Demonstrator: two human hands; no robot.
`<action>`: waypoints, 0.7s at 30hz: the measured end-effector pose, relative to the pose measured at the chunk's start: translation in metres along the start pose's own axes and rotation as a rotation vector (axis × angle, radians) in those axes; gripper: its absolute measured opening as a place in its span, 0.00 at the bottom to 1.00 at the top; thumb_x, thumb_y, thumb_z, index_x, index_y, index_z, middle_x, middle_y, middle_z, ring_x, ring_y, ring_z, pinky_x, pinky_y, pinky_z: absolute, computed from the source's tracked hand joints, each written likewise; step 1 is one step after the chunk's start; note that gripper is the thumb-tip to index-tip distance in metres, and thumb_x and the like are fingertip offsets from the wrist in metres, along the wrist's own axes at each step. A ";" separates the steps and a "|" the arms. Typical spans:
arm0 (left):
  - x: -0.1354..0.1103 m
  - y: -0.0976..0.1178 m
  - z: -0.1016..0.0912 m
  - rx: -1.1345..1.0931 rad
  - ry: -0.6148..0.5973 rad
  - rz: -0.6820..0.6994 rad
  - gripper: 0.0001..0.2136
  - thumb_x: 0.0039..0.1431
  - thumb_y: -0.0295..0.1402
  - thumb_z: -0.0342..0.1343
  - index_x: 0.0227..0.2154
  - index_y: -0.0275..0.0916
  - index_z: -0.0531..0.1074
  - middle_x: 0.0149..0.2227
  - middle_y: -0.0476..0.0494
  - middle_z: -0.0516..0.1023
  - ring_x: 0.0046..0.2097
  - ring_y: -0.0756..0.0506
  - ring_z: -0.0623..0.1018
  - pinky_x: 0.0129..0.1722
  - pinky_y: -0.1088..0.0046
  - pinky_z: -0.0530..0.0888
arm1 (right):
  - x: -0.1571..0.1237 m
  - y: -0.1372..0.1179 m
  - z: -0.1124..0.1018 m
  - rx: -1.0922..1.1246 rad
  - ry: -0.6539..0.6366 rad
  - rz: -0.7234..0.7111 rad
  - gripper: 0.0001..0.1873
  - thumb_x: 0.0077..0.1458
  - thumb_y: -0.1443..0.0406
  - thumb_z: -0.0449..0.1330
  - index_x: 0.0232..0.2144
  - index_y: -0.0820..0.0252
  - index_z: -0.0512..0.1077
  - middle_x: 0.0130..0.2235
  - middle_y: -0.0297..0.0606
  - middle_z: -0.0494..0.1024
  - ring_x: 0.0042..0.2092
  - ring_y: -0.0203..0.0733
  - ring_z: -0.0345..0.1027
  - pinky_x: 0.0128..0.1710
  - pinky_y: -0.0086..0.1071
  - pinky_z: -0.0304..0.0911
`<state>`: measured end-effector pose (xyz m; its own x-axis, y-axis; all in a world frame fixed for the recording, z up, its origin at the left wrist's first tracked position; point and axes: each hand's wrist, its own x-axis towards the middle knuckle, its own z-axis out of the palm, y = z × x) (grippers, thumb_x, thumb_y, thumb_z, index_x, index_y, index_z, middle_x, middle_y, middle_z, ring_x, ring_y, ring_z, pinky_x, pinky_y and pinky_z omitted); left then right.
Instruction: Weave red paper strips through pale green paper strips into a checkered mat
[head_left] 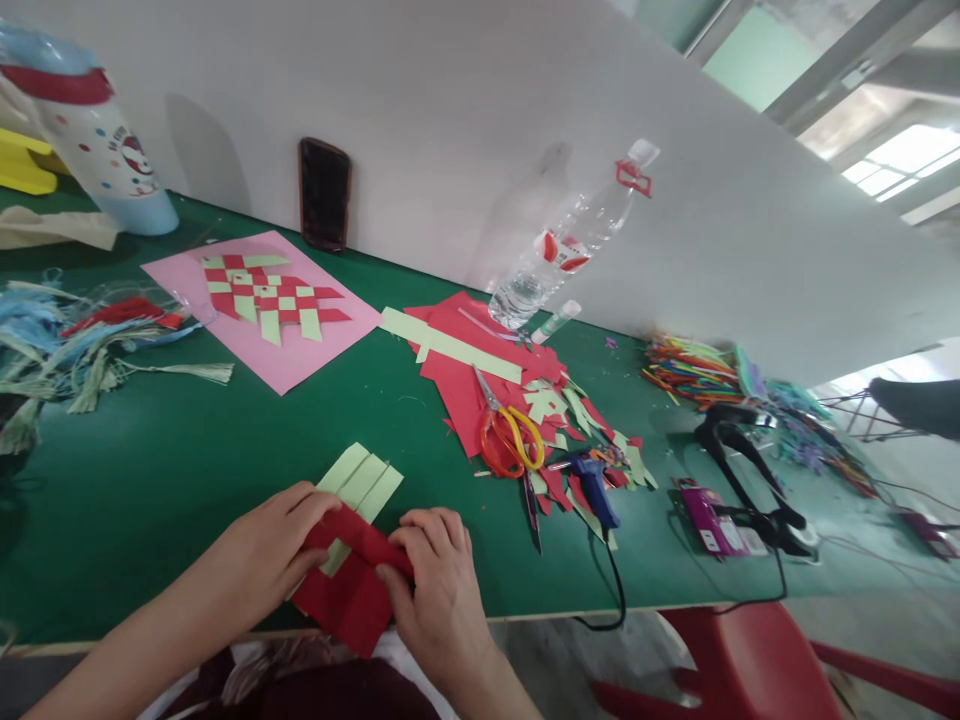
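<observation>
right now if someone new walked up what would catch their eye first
Most likely the red paper held between the left hand and right hand at the near edge of the green table, with pale green strips sticking out of it. Up to the left, a woven red-and-green paper panel lies on a pink sheet. Mid-table, orange-and-yellow scissors rest on a heap of red paper scraps.
</observation>
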<state>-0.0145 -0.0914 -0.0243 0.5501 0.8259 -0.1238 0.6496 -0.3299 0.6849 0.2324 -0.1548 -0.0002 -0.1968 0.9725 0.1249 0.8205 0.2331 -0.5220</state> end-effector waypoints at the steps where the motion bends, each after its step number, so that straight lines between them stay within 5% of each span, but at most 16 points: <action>1: 0.001 0.000 -0.001 -0.016 -0.018 -0.011 0.18 0.63 0.29 0.51 0.54 0.44 0.73 0.50 0.40 0.78 0.49 0.41 0.82 0.49 0.65 0.78 | 0.000 0.000 0.001 0.006 0.006 0.002 0.11 0.58 0.72 0.66 0.41 0.55 0.73 0.48 0.41 0.79 0.50 0.53 0.69 0.50 0.48 0.65; 11: 0.001 0.009 -0.020 -0.207 -0.175 -0.091 0.20 0.63 0.31 0.53 0.58 0.48 0.72 0.54 0.42 0.77 0.55 0.40 0.78 0.54 0.62 0.74 | 0.002 -0.004 0.002 -0.017 0.041 0.015 0.10 0.59 0.73 0.64 0.40 0.54 0.72 0.46 0.40 0.80 0.48 0.52 0.71 0.49 0.45 0.65; 21: -0.001 0.007 -0.008 -0.136 -0.098 -0.025 0.21 0.62 0.27 0.51 0.56 0.46 0.72 0.55 0.40 0.77 0.55 0.39 0.78 0.54 0.61 0.74 | 0.003 -0.008 -0.002 -0.037 0.012 0.016 0.09 0.59 0.74 0.63 0.38 0.55 0.70 0.40 0.37 0.79 0.43 0.48 0.70 0.45 0.39 0.63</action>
<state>-0.0148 -0.0906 -0.0141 0.5878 0.7821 -0.2070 0.5901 -0.2394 0.7710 0.2262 -0.1535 0.0057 -0.1769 0.9760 0.1272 0.8431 0.2170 -0.4921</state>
